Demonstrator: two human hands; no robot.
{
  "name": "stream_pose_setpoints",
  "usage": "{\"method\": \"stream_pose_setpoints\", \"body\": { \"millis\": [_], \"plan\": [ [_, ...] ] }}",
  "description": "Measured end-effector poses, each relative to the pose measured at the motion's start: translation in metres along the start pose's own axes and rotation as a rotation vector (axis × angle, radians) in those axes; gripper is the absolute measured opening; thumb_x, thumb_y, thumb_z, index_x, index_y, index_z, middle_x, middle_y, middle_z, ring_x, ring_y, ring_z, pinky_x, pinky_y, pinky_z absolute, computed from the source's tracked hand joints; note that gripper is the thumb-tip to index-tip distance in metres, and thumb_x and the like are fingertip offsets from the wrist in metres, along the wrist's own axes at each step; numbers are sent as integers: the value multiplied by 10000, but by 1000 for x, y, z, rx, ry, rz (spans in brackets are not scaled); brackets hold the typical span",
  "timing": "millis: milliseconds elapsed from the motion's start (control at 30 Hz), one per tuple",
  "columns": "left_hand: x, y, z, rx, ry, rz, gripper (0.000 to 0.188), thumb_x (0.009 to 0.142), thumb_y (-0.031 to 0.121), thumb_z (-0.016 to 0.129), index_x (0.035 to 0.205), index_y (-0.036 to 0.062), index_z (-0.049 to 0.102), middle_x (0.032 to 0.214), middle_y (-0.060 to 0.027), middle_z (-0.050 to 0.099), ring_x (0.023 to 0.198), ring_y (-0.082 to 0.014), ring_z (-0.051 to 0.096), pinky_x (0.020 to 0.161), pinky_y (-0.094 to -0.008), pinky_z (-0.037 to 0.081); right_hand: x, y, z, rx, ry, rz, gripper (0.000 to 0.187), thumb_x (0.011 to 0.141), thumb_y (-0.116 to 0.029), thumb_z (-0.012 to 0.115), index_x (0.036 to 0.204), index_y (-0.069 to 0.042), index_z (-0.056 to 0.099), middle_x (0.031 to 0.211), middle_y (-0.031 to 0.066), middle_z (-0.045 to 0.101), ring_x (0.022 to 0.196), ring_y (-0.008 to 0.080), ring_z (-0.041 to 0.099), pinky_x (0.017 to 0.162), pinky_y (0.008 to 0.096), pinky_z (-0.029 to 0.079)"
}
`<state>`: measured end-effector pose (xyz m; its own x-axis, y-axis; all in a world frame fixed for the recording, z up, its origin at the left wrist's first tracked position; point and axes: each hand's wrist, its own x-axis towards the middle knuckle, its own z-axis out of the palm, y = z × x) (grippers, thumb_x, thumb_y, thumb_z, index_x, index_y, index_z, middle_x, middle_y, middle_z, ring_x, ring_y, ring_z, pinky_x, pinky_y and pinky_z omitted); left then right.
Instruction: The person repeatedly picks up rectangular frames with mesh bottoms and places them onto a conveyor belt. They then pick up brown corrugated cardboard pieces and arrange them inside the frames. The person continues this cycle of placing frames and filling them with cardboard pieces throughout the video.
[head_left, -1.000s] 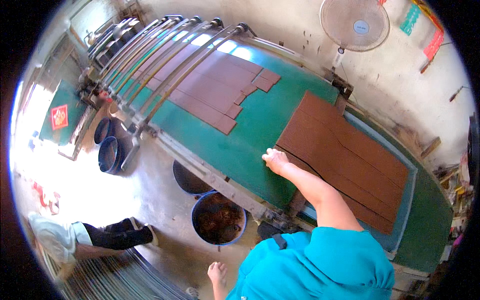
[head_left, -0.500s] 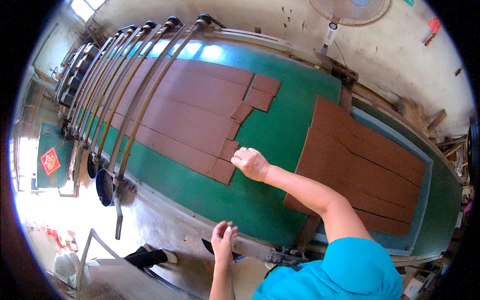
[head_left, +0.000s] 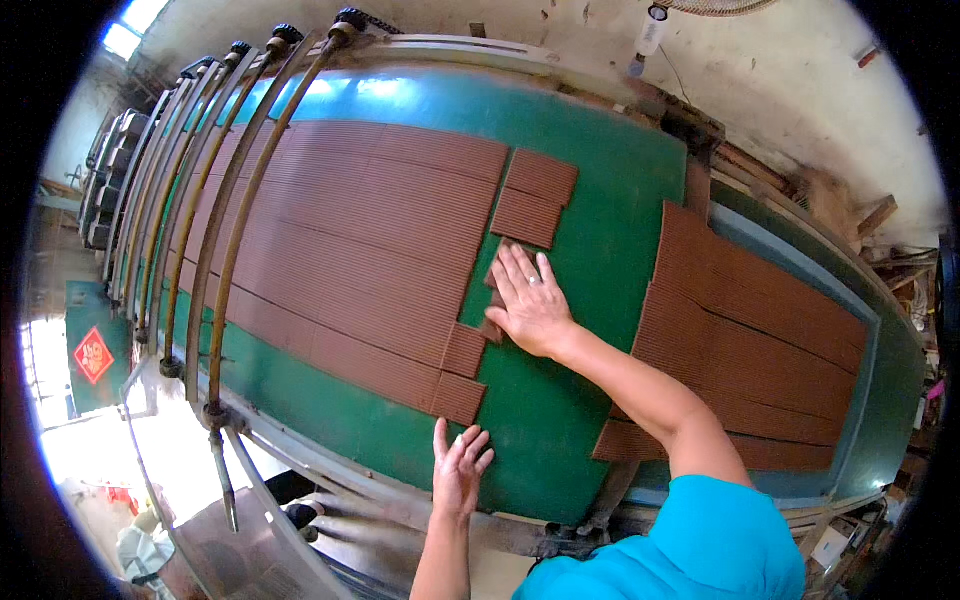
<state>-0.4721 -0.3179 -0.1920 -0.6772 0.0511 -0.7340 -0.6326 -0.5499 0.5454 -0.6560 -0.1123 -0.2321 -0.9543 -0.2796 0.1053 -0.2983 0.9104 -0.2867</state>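
At the upper edge there is a fan (head_left: 715,6), of which only the lower rim and the pale stand (head_left: 650,32) are visible, before a stained wall (head_left: 560,38). On the left, a red diamond-shaped sign (head_left: 93,355) is placed on a green panel (head_left: 84,302). Far above it is a window (head_left: 122,42) (very bright). At lower left, another person (head_left: 143,552) is partly visible.
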Motion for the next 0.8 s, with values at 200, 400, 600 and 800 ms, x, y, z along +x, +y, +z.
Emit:
{"method": "stream_pose_setpoints", "body": {
  "millis": [200,400,600,800],
  "plan": [
    [-4,-25,14,30,44,4,731,898,248,502,1439,232,11,1379,-198,315,1226,-310,387,936,-455,369,45,73,-23,84,412,31,364,887,-327,457,1068,-44,598,1239,155,515,1208,297,423,1011,555,251],
    [-11,-47,23,-32,7,14,734,907,295,508,1437,199,11,1340,-193,356,1204,-293,406,941,-423,363,105,132,-24,30,332,436,392,873,-435,424,981,-91,578,1047,131,565,949,307,524,820,445,411],
    [-13,-69,30,-46,-30,-36,579,952,392,377,1416,220,75,1292,-131,409,1149,-255,428,910,-431,369,-118,-30,-1,24,265,-62,374,801,-441,522,860,-73,546,810,113,503,751,279,474,658,432,346],
    [-60,-88,17,-106,-124,-103,334,940,434,382,1142,170,415,1066,-12,509,935,-166,495,765,-355,420,-235,-112,-44,284,8,31,361,759,-409,578,843,-63,520,796,107,487,737,281,477,646,407,356]
  ]
}}
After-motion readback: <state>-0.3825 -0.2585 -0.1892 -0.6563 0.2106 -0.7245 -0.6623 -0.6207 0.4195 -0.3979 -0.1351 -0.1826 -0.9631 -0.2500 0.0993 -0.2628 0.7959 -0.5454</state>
